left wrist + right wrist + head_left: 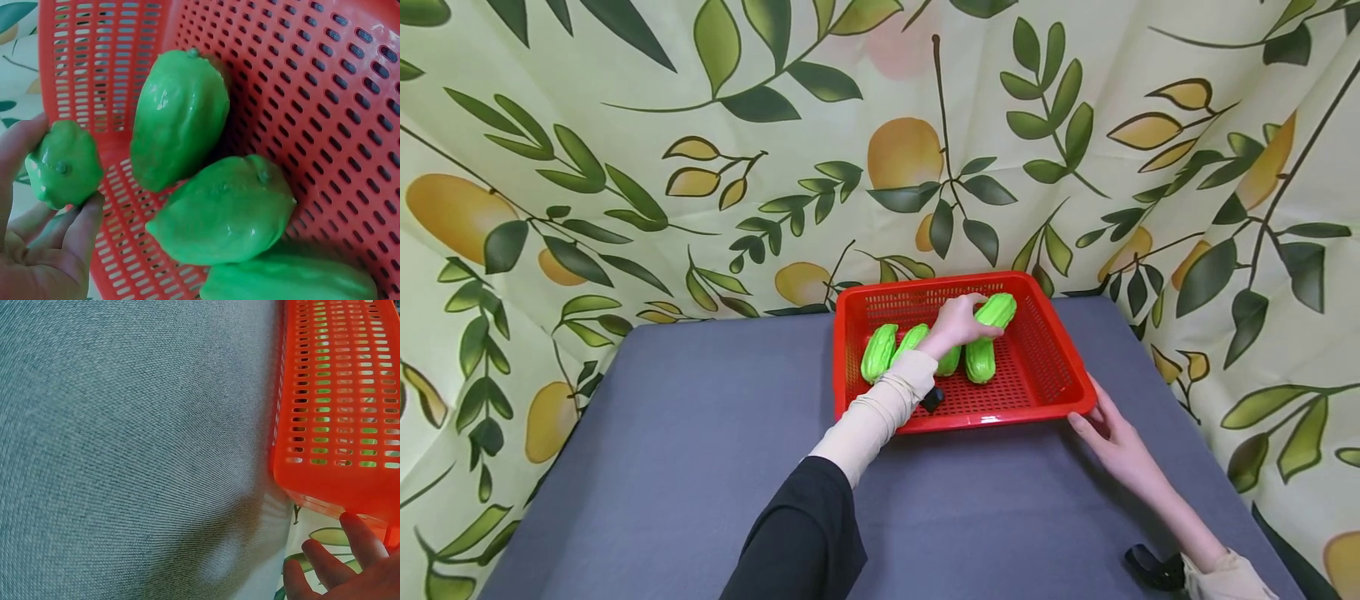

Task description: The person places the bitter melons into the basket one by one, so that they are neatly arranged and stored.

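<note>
A red slotted plastic basket [1067, 379] sits on the table with several bright green, ridged gourds [880, 354] lying in it. Above the basket's right half, my left hand [958, 323] holds one more green gourd [997, 310] between thumb and fingers. The left wrist view shows this held gourd [64, 165] end-on, beside the others in the basket. My right hand [1112, 437] touches the basket's front right corner, thumb at the front and fingers along the side. In the right wrist view, the fingers [328, 565] look spread and fairly straight by the basket wall [340, 481].
A grey cloth-covered table [722, 442] extends to the left and in front of the basket. Behind and to the sides hangs a leaf-and-fruit patterned curtain [820, 225], close to the basket's back edge.
</note>
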### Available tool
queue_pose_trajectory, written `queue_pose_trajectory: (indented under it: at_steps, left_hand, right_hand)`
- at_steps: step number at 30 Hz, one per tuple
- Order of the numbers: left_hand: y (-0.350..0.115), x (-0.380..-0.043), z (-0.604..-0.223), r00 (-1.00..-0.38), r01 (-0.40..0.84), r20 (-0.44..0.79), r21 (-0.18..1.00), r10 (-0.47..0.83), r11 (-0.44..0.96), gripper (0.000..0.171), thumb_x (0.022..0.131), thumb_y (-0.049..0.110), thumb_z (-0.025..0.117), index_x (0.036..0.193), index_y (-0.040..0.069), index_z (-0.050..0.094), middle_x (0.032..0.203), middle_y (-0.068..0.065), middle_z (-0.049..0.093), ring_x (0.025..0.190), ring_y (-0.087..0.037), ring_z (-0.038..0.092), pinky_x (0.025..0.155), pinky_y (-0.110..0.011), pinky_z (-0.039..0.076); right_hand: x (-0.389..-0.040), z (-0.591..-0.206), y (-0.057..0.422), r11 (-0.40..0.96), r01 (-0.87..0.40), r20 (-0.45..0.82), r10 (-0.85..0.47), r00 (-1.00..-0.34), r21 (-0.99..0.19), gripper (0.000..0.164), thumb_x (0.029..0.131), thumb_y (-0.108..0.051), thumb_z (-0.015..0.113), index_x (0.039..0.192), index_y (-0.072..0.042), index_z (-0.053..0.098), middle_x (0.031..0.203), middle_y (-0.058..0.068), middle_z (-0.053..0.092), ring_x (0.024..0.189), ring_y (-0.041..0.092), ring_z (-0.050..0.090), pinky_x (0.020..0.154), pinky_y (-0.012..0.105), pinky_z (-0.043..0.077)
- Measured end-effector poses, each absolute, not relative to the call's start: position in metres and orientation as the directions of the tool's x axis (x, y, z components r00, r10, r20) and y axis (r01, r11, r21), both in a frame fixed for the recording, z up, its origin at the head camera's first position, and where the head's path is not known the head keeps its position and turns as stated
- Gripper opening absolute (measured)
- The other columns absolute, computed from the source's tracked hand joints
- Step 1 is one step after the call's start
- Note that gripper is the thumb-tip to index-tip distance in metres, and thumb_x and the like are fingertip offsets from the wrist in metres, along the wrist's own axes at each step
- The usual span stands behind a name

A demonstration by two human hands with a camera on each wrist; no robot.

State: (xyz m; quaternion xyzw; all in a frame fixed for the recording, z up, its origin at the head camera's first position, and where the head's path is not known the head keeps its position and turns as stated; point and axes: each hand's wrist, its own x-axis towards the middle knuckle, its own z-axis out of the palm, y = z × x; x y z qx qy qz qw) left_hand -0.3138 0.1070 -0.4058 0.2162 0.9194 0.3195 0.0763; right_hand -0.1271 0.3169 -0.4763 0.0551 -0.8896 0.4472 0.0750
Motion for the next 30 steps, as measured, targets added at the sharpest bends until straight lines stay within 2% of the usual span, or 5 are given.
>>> queue_pose_trajectory:
  at_steps: [6,13,21,30]
  left_hand:
    - [0.116,-0.31,-0.41,-0.891,0.363,-0.01,0.582,0.453,0.727,0.065,0.077,0.033,0.078,0.133,0.01,0.054,0.129,-0.005,0.061,0.117,-0.02,0.058,0.095,-0.026,0.047]
    - [0.123,-0.307,-0.412,-0.888,0.374,-0.017,0.554,0.46,0.743,0.063,0.078,0.032,0.077,0.132,0.01,0.055,0.123,-0.005,0.064,0.106,-0.018,0.061,0.086,-0.023,0.049]
    - [0.126,-0.307,-0.418,-0.896,0.381,-0.016,0.486,0.444,0.787,0.064,0.077,0.034,0.077,0.132,0.01,0.055,0.123,-0.005,0.065,0.111,-0.02,0.061,0.091,-0.024,0.048]
    - [0.131,-0.305,-0.417,-0.892,0.363,-0.048,0.517,0.45,0.775,0.066,0.077,0.033,0.078,0.133,0.008,0.054,0.125,-0.006,0.064,0.112,-0.02,0.059,0.094,-0.023,0.047]
  right_hand:
    - [-0.126,-0.476,0.316,0.608,-0.156,0.183,-0.017,-0.983,-0.778,0.072,0.094,-0.017,0.057,0.153,-0.021,0.015,0.13,0.033,0.05,0.107,-0.033,0.03,0.081,-0.004,0.026]
    - [-0.127,-0.478,0.316,0.609,-0.154,0.183,-0.015,-0.983,-0.778,0.072,0.095,-0.018,0.057,0.153,-0.02,0.016,0.13,0.031,0.051,0.108,-0.033,0.029,0.082,-0.003,0.026]
    - [-0.127,-0.478,0.316,0.613,-0.142,0.167,-0.017,-0.986,-0.777,0.073,0.094,-0.018,0.057,0.153,-0.019,0.015,0.133,0.03,0.051,0.104,-0.033,0.032,0.081,-0.001,0.03]
    - [-0.126,-0.477,0.317,0.606,-0.161,0.185,-0.023,-0.982,-0.779,0.071,0.095,-0.017,0.057,0.153,-0.017,0.016,0.132,0.03,0.051,0.105,-0.033,0.034,0.082,-0.002,0.029]
